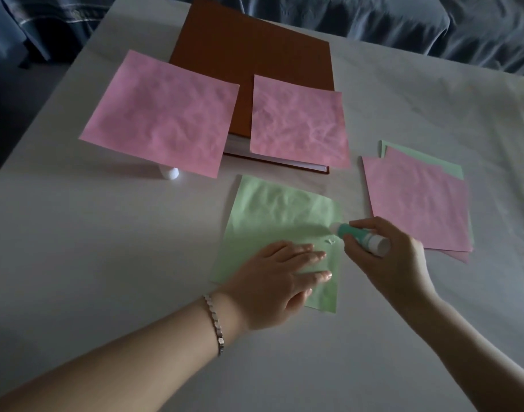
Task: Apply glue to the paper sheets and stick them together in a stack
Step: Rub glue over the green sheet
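Right hand [397, 263] grip curled tight round glue stick [357, 235], tip touching right edge of green sheet [278, 215] on counter [106, 263]; left hand [269, 283] flat, fingers straight, pressing same sheet; pink-green stack [418, 203] near, to the right.

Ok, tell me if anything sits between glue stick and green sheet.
Nothing visible does. The right hand holds the glue stick tip at the right edge of the green sheet; the left hand lies flat aside.
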Action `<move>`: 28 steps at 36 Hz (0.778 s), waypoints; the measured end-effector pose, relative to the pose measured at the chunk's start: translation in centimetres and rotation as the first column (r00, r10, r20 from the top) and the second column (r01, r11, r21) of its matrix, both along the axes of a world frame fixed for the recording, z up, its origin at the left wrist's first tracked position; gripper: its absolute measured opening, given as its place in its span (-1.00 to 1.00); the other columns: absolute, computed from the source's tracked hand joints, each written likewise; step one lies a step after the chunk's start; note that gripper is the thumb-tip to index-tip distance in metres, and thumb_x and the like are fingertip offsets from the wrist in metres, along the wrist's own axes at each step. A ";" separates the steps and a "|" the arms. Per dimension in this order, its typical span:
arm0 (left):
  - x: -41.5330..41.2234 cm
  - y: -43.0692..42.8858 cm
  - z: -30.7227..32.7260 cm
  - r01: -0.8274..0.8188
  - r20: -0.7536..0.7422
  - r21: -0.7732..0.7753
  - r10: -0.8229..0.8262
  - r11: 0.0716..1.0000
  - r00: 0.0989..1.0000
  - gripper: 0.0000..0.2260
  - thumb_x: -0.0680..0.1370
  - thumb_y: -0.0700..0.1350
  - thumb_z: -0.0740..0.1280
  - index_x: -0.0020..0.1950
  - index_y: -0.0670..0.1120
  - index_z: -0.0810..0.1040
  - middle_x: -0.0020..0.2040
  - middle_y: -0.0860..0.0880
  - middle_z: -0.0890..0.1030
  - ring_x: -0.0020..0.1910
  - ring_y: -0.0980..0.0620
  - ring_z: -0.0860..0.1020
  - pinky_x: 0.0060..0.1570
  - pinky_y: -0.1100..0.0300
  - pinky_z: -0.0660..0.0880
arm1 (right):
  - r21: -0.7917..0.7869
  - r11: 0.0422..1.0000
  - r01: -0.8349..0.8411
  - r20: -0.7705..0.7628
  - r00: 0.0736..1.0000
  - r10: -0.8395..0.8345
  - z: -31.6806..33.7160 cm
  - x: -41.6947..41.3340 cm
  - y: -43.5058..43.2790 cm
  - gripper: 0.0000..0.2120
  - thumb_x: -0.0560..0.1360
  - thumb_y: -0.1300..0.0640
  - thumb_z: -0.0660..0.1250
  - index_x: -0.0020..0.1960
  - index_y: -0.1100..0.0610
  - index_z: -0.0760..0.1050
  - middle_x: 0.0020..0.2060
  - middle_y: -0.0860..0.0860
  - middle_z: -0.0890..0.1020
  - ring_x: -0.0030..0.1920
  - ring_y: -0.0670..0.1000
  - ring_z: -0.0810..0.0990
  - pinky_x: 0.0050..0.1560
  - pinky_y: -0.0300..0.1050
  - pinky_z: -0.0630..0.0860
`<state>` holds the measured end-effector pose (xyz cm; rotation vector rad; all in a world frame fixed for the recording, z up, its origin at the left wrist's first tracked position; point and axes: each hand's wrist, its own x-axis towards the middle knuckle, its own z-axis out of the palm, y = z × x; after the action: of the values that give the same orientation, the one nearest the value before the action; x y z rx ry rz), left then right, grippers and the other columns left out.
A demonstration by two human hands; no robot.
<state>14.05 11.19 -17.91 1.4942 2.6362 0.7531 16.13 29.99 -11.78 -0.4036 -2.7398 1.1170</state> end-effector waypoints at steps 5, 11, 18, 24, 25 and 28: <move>0.0 0.0 0.0 0.001 -0.013 0.016 0.000 1.000 1.000 -0.67 0.52 -0.09 0.16 0.21 -0.01 0.58 0.26 -0.05 0.54 0.27 -0.05 0.47 0.29 0.11 0.26 | 0.058 0.998 -0.001 -0.054 0.999 0.004 -0.4 -1.8 0.2 -0.85 0.35 0.19 0.47 -0.08 0.12 0.60 -0.33 0.01 0.60 -0.36 -0.07 0.51 -0.38 -0.43 0.42; 0.1 0.1 -0.1 -0.003 -0.020 0.035 0.004 0.999 1.000 -0.68 0.53 -0.09 0.17 0.22 -0.01 0.58 0.26 -0.04 0.54 0.28 -0.02 0.44 0.31 0.12 0.23 | 0.052 0.998 0.034 -0.098 0.995 -0.029 0.9 -1.9 0.4 -0.86 0.35 0.20 0.46 -0.10 0.09 0.59 -0.32 -0.06 0.59 -0.34 -0.10 0.54 -0.33 -0.39 0.45; 0.1 0.1 -0.1 0.000 -0.004 0.018 0.000 1.000 1.000 -0.68 0.54 -0.08 0.16 0.24 -0.01 0.56 0.24 -0.05 0.54 0.28 -0.03 0.45 0.32 0.12 0.23 | 0.067 0.996 -0.067 0.019 0.998 0.066 1.6 1.4 -0.3 -0.78 0.29 0.24 0.48 -0.27 -0.04 0.52 -0.43 -0.19 0.55 -0.41 -0.25 0.51 -0.47 -0.46 0.38; 0.1 0.1 -0.2 -0.005 -0.010 0.036 0.005 0.999 1.000 -0.69 0.53 -0.10 0.20 0.22 -0.01 0.58 0.20 -0.06 0.56 0.23 -0.05 0.48 0.28 0.11 0.30 | 0.064 0.996 -0.059 0.068 0.996 0.055 1.2 -0.2 -0.5 -0.90 0.31 0.18 0.48 -0.24 0.07 0.57 -0.42 -0.10 0.56 -0.38 -0.17 0.51 -0.43 -0.39 0.39; 0.1 0.1 -0.2 -0.003 -0.009 0.044 0.003 0.999 1.000 -0.69 0.53 -0.10 0.20 0.22 -0.02 0.58 0.20 -0.07 0.56 0.24 -0.05 0.48 0.27 0.10 0.31 | 0.071 0.996 -0.059 0.070 0.996 0.054 1.2 -0.7 -0.4 -0.91 0.31 0.17 0.48 -0.23 0.08 0.57 -0.41 -0.11 0.56 -0.38 -0.19 0.51 -0.43 -0.41 0.39; 0.1 0.1 -0.3 -0.002 -0.013 0.062 0.003 0.998 1.000 -0.70 0.53 -0.10 0.21 0.21 -0.02 0.59 0.20 -0.07 0.56 0.26 -0.04 0.46 0.28 0.10 0.30 | 0.089 0.995 -0.043 0.066 0.997 0.038 1.3 -2.1 -0.2 -0.91 0.33 0.17 0.47 -0.20 0.11 0.57 -0.40 -0.12 0.55 -0.41 -0.13 0.50 -0.42 -0.44 0.38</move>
<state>14.15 11.25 -18.19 1.5155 2.6479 0.8360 14.01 29.76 -10.50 -0.3794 -2.8537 1.0007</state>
